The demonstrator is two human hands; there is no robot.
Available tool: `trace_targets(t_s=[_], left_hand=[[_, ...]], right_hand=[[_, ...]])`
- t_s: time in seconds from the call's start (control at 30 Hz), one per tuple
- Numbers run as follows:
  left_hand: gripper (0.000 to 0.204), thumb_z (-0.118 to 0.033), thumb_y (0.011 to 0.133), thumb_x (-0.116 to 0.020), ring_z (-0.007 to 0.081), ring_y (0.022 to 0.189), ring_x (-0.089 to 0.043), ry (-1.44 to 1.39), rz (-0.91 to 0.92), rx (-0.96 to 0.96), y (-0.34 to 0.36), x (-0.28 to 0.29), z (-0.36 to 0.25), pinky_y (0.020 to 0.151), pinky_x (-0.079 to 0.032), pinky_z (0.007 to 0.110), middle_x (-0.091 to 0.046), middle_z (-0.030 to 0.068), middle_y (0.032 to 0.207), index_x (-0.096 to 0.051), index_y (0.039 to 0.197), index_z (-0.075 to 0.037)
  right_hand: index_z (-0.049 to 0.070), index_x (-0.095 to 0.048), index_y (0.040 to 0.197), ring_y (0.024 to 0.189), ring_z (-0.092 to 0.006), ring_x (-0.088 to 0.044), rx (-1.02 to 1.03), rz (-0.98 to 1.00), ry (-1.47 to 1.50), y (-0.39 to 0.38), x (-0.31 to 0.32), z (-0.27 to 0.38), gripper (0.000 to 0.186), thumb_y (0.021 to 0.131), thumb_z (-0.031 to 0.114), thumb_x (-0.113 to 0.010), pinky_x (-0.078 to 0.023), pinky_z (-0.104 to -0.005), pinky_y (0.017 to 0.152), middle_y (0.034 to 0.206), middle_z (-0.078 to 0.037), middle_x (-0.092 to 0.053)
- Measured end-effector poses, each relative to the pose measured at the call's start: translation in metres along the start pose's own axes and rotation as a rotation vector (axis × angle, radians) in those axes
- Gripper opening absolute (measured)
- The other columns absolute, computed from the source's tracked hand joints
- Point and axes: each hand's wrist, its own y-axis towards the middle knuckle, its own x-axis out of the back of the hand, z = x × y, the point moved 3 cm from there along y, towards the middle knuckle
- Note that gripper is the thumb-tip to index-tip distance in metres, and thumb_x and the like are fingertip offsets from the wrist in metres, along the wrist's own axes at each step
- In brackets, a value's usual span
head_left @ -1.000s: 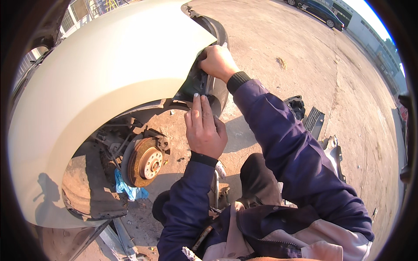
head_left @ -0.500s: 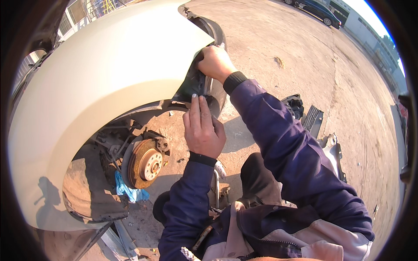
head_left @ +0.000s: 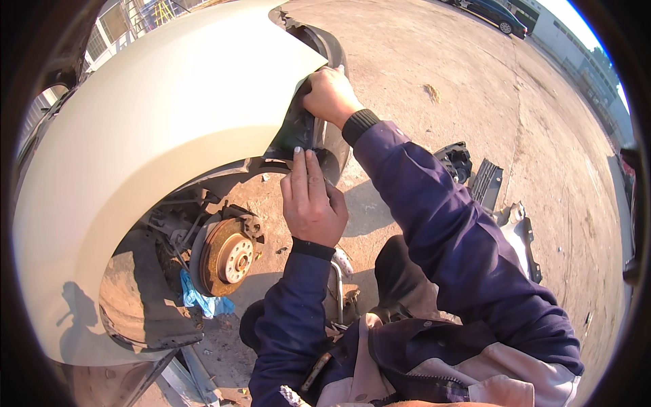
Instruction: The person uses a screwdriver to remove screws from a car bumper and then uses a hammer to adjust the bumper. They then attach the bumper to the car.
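A cream car fender (head_left: 169, 102) fills the upper left, its front tip beside my right hand. My right hand (head_left: 332, 96) is closed over the edge of a black plastic liner (head_left: 293, 134) just behind that tip; its fingertips are hidden. Lower down, my left hand (head_left: 314, 207) points upward, palm away from me. Two of its fingers are stretched out, with their tips on the lower part of the liner. Below the fender's arch a rusty brake disc (head_left: 225, 261) is exposed, with no wheel on it.
A light blue cloth or bag (head_left: 203, 297) lies under the brake disc. Loose black and silver car parts (head_left: 487, 184) lie on the concrete to the right of my arm. A dark car (head_left: 489, 13) stands far off at the top.
The view has shifted slightly, so both hands and the fender tip sit a little further left. My hands keep the same hold and place on the liner.
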Motion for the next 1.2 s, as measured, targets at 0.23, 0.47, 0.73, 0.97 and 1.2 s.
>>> trace_targets(t_s=[0.23, 0.47, 0.73, 0.97, 1.2], left_hand=[[0.062, 0.006, 0.081, -0.065, 0.0453, 0.103, -0.065, -0.001, -0.016, -0.029, 0.002, 0.0, -0.001, 0.091, -0.056, 0.05, -0.061, 0.0349, 0.146, -0.062, 0.142, 0.016], [0.061, 0.005, 0.082, -0.065, 0.0463, 0.105, -0.065, -0.003, -0.009, -0.032, 0.004, 0.002, -0.003, 0.093, -0.057, 0.051, -0.061, 0.0355, 0.146, -0.063, 0.141, 0.017], [0.06, 0.004, 0.082, -0.066, 0.0466, 0.108, -0.064, 0.016, 0.014, -0.029, 0.004, 0.003, -0.004, 0.096, -0.056, 0.052, -0.06, 0.0352, 0.148, -0.063, 0.141, 0.017], [0.062, 0.004, 0.083, -0.065, 0.0465, 0.112, -0.064, 0.026, 0.013, -0.028, 0.002, 0.002, -0.003, 0.101, -0.055, 0.051, -0.059, 0.0342, 0.15, -0.061, 0.144, 0.016], [0.062, 0.003, 0.084, -0.066, 0.0469, 0.117, -0.065, 0.053, 0.02, -0.043, 0.001, 0.0, -0.001, 0.104, -0.053, 0.053, -0.059, 0.034, 0.151, -0.061, 0.145, 0.016]], right_hand=[[-0.008, -0.079, 0.083, 0.093, -0.0478, -0.074, 0.049, -0.004, -0.103, 0.005, -0.004, -0.005, 0.03, 0.076, 0.022, -0.079, -0.053, -0.0497, 0.104, 0.09, -0.03, -0.076], [-0.007, -0.08, 0.082, 0.094, -0.0431, -0.074, 0.046, 0.04, -0.089, 0.008, -0.006, -0.009, 0.033, 0.076, 0.026, -0.081, -0.048, -0.0488, 0.106, 0.09, -0.027, -0.077], [-0.007, -0.081, 0.084, 0.098, -0.0453, -0.073, 0.021, 0.081, -0.125, 0.006, -0.007, -0.008, 0.036, 0.077, 0.028, -0.079, -0.046, -0.0515, 0.111, 0.091, -0.029, -0.077], [-0.008, -0.081, 0.087, 0.115, -0.0421, -0.07, -0.011, 0.126, -0.041, 0.002, 0.001, -0.004, 0.036, 0.076, 0.024, -0.07, -0.045, -0.0481, 0.117, 0.101, -0.03, -0.078], [-0.008, -0.081, 0.086, 0.107, -0.0435, -0.071, -0.025, 0.15, -0.016, 0.001, 0.004, -0.004, 0.036, 0.076, 0.024, -0.069, -0.046, -0.046, 0.115, 0.095, -0.028, -0.078]])
